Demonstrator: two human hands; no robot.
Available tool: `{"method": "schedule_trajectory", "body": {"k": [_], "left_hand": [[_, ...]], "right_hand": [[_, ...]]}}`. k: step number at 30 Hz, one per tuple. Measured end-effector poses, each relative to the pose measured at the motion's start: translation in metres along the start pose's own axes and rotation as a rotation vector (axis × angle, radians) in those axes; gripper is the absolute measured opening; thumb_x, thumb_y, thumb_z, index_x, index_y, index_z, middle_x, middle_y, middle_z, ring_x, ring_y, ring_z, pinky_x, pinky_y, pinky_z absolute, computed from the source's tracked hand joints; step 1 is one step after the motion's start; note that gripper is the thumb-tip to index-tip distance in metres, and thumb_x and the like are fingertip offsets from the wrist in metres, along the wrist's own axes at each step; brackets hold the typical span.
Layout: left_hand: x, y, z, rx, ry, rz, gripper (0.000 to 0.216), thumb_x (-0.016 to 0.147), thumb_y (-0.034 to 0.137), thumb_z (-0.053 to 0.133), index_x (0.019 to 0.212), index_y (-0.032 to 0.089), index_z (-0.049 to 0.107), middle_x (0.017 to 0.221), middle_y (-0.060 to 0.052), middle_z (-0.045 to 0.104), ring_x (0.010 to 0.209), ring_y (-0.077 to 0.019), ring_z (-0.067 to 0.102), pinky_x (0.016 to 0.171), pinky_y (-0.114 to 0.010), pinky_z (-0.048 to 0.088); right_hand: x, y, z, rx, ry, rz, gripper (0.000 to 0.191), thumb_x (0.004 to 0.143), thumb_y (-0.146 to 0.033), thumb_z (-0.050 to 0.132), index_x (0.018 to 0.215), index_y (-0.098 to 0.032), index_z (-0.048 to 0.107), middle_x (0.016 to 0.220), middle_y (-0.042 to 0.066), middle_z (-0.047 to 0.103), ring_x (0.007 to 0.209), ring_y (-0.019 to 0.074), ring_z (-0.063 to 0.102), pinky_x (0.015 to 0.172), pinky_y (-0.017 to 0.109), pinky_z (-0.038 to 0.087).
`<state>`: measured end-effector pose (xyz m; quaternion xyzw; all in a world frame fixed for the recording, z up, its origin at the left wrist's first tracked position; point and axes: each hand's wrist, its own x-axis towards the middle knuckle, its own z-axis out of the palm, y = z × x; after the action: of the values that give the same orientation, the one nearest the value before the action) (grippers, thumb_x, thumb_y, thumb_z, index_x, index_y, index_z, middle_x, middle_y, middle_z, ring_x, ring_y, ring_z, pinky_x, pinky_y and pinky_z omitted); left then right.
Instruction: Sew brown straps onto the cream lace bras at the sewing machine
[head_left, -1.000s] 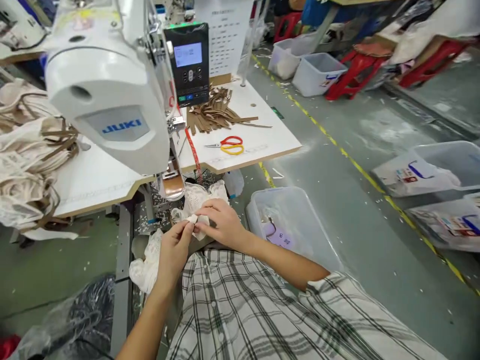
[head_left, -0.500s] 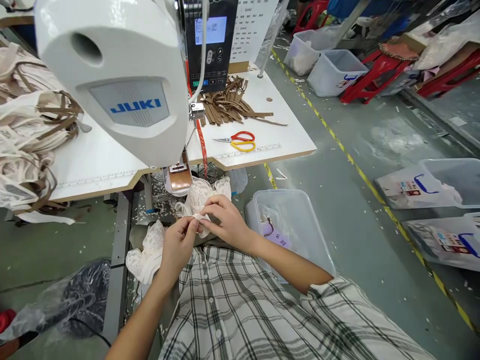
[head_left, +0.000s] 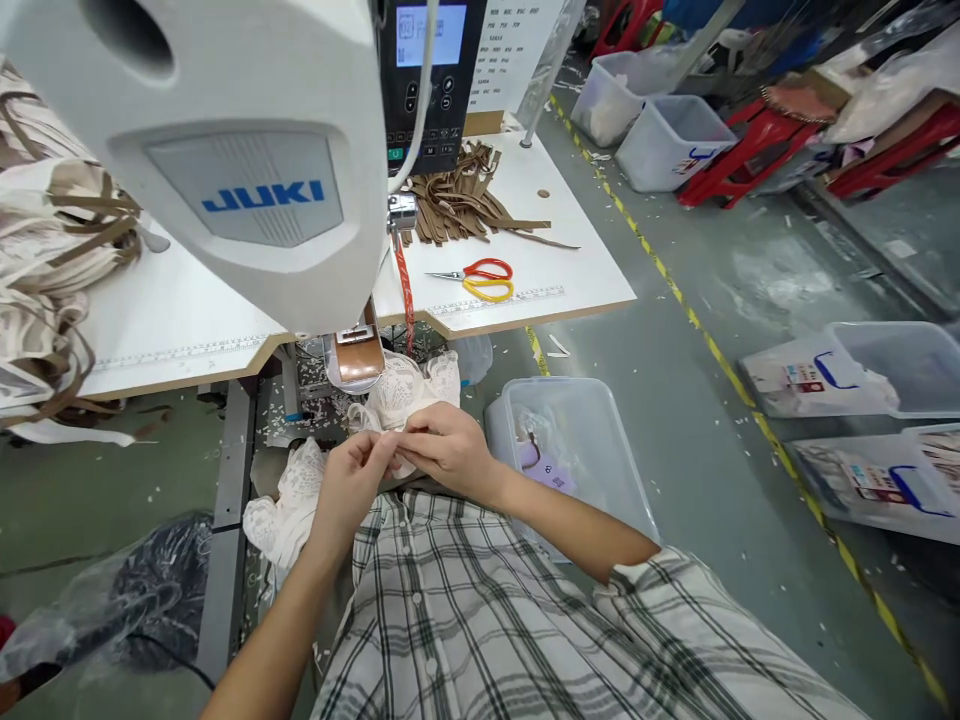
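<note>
A cream lace bra [head_left: 399,385] lies below the white sewing machine head [head_left: 225,150], in front of my lap. My left hand [head_left: 354,482] pinches at its near edge, thumb against fingers. Fingertip to fingertip with it, my right hand [head_left: 444,448] pinches the same edge, its fingers pressed together. The exact bit of fabric between the fingertips is mostly hidden. Another lace part [head_left: 289,505] hangs to the left, beside my left forearm. Just beyond the bra is the machine's metal and brown plate [head_left: 358,362].
On the white table lie red-and-yellow scissors [head_left: 487,280] and a pile of brown straps [head_left: 465,200]. Cream straps [head_left: 52,270] heap at the left. A clear plastic bin [head_left: 630,470] stands right of my lap. More bins [head_left: 671,140] and red stools [head_left: 750,140] stand across the aisle.
My right hand's raised fingers have come down and closed against the left fingertips, covering the bit of fabric that showed between them. The view has shifted slightly.
</note>
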<state>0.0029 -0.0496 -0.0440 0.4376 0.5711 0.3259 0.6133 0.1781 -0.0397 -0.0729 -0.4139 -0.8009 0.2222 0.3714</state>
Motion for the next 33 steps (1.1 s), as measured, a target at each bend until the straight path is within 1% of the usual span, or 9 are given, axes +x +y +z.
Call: {"method": "schedule_trajectory", "body": {"k": [4,9,12,16,20,23,25,29,33], "left_hand": [[0.008,-0.008,-0.007,-0.047,-0.067,-0.032,0.042,0.079,0.055,0.067,0.066,0.016,0.057,0.056,0.004,0.047,0.052,-0.0085,0.038,0.05,-0.021,0.031],[0.01,-0.005,-0.016,-0.204,-0.007,-0.091,0.043,0.072,0.053,0.076,0.078,0.012,0.067,0.062,0.002,0.052,0.055,-0.0074,0.04,0.051,-0.02,0.034],[0.006,0.006,-0.017,-0.407,-0.017,-0.187,0.043,0.067,0.045,0.083,0.086,0.009,0.071,0.068,0.0,0.057,0.057,-0.0064,0.045,0.054,-0.019,0.039],[0.004,0.015,-0.018,-0.634,-0.059,-0.239,0.037,0.069,0.034,0.084,0.09,0.007,0.072,0.072,-0.002,0.059,0.06,-0.0051,0.048,0.056,-0.017,0.043],[0.005,0.012,-0.023,-0.719,-0.036,-0.242,0.032,0.07,0.031,0.083,0.089,0.008,0.072,0.074,-0.003,0.059,0.06,-0.0043,0.048,0.057,-0.016,0.045],[0.004,0.009,-0.027,-0.759,-0.044,-0.241,0.029,0.074,0.031,0.081,0.088,0.008,0.072,0.075,-0.003,0.059,0.06,-0.0039,0.048,0.058,-0.015,0.045],[0.004,0.009,-0.029,-0.754,-0.049,-0.239,0.026,0.076,0.032,0.079,0.085,0.009,0.071,0.074,-0.003,0.059,0.059,-0.0038,0.047,0.057,-0.015,0.044],[0.005,0.012,-0.028,-0.679,-0.029,-0.23,0.028,0.075,0.035,0.08,0.078,0.01,0.068,0.073,-0.002,0.059,0.058,-0.0047,0.047,0.057,-0.016,0.044],[0.005,0.014,-0.023,-0.594,0.002,-0.208,0.033,0.073,0.04,0.08,0.083,0.012,0.067,0.073,-0.001,0.06,0.06,-0.0062,0.049,0.057,-0.017,0.042]], "right_hand": [[0.018,0.031,-0.021,-0.045,-0.146,0.033,0.023,0.095,-0.036,0.055,0.106,-0.025,0.072,0.1,0.003,0.068,0.093,0.0153,0.062,0.084,0.028,0.051],[0.097,0.118,-0.101,-0.465,-0.037,0.319,0.044,0.096,-0.011,0.034,0.137,-0.008,0.051,0.136,0.019,0.051,0.128,0.0261,0.045,0.108,0.042,0.037],[0.139,0.157,-0.14,-0.586,-0.206,0.373,0.045,0.088,-0.008,0.05,0.133,-0.005,0.054,0.127,0.023,0.057,0.118,0.0295,0.052,0.1,0.04,0.039],[0.144,0.172,-0.144,-0.651,-0.371,0.344,0.042,0.088,-0.017,0.058,0.13,-0.009,0.057,0.109,0.021,0.064,0.102,0.0296,0.058,0.086,0.037,0.042],[0.099,0.156,-0.134,-0.719,-0.321,0.362,0.041,0.093,-0.023,0.049,0.129,-0.005,0.054,0.113,0.025,0.06,0.095,0.0304,0.06,0.076,0.038,0.043],[0.053,0.115,-0.132,-0.558,-0.193,0.416,0.038,0.093,-0.03,0.049,0.127,-0.013,0.054,0.107,0.016,0.064,0.082,0.0233,0.062,0.07,0.035,0.046],[0.024,0.076,-0.13,-0.391,-0.24,0.406,0.036,0.09,-0.031,0.054,0.124,-0.019,0.056,0.101,0.01,0.066,0.073,0.0192,0.061,0.067,0.033,0.048],[-0.008,0.006,-0.11,-0.196,-0.471,0.285,0.039,0.086,-0.033,0.062,0.123,-0.024,0.055,0.12,0.01,0.061,0.086,0.0202,0.063,0.073,0.034,0.054],[-0.007,-0.015,-0.084,-0.195,-0.454,0.218,0.036,0.089,-0.036,0.06,0.122,-0.022,0.055,0.121,0.011,0.06,0.099,0.0237,0.063,0.079,0.038,0.055]]}}
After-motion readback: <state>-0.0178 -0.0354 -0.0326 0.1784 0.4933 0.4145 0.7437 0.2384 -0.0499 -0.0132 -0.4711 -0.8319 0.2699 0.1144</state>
